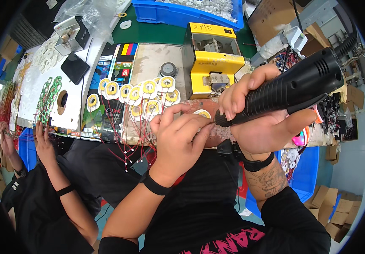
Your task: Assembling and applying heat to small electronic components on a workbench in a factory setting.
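Note:
My right hand [258, 135] is wrapped round a black corded electric screwdriver [294, 82], its nose pointing left and down toward the bench. The fingers of my left hand [176, 137] are pinched together right at that nose; what they hold is hidden. Just behind the fingertips, a white round part with a yellow ring [202, 113] shows partly, lying on a worn reddish block [195, 105]. To the left, several similar white parts with yellow rings [150, 87] lie in a cluster, their red wires hanging over the bench edge toward small white connectors [126, 161].
A yellow and black machine [214, 63] stands behind my hands, beside a round dark speaker-like part [168, 69]. Blue bins stand at the back [152, 12] and lower right [313, 169]. A co-worker's hand [45, 146] is at the left near green-wired bundles [49, 99] and a phone [75, 67].

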{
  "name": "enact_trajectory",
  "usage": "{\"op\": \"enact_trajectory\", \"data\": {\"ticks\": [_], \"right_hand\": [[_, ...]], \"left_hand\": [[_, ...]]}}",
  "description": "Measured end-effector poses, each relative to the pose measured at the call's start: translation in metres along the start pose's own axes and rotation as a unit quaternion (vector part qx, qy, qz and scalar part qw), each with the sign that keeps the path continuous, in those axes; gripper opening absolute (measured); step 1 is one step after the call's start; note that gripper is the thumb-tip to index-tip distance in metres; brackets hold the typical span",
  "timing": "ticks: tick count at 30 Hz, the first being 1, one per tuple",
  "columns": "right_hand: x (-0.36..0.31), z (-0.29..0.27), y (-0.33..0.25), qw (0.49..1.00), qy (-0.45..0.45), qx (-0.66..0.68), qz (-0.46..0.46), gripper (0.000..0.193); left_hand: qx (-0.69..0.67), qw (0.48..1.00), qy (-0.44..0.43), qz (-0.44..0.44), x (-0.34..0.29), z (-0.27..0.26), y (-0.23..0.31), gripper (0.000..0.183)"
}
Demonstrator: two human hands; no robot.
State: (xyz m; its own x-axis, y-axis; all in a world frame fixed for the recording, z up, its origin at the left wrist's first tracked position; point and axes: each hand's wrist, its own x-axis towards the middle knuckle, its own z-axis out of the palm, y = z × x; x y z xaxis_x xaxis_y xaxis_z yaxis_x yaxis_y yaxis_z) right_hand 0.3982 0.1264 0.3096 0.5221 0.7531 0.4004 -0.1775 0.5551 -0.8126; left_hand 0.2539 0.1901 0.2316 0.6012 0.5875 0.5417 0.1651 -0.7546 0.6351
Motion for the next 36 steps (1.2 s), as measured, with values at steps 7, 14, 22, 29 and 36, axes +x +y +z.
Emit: {"op": "enact_trajectory", "data": {"ticks": [7,14,22,29,36], "right_hand": [[-0.005,0.008,-0.014,0.999,-0.033,-0.007,-0.009,0.096],[-0.011,0.013,-0.012,0.999,-0.001,-0.036,0.000,0.098],[-0.012,-0.004,0.019,0.992,0.049,-0.113,-0.002,0.101],[-0.005,-0.029,0.045,0.990,0.026,-0.137,0.004,0.099],[-0.004,-0.035,0.054,0.990,0.028,-0.140,0.004,0.096]], "left_hand": [[-0.004,0.999,0.033,0.012,-0.001,-0.007,0.006,0.019],[0.015,0.998,0.047,0.028,-0.002,-0.007,0.010,0.020],[0.008,0.999,0.044,-0.032,-0.003,0.006,0.005,0.025],[0.095,0.995,-0.014,0.006,-0.016,0.019,-0.017,0.024],[0.103,0.994,-0.029,-0.006,-0.016,0.021,-0.017,0.022]]}}
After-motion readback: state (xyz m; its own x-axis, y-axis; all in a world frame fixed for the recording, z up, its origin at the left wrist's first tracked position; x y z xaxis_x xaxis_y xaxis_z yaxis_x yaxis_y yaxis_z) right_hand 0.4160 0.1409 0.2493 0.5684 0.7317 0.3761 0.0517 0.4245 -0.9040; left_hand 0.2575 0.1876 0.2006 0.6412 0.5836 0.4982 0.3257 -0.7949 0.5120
